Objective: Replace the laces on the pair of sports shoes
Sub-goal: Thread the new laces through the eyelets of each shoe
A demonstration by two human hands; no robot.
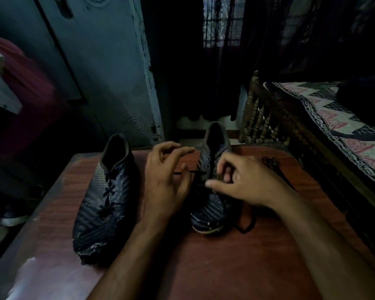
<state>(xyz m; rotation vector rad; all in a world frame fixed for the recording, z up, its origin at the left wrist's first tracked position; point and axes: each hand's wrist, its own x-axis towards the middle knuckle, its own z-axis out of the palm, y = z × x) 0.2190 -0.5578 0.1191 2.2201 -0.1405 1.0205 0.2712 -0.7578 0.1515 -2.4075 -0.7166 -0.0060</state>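
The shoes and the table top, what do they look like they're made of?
Left shoe: likely synthetic upper, dark with a slight sheen and fine printed stripes; its toe looks scuffed and peeling. Right shoe: seemingly the same striped material, with a pale worn sole edge. Table: reddish-brown wood grain, smooth and faintly glossy, possibly laminate rather than solid wood; dim light leaves it open.

You have two dark sports shoes — a left shoe (104, 198) and a right shoe (212, 187) — two hands, one counter (225, 256), one bed (333, 126).
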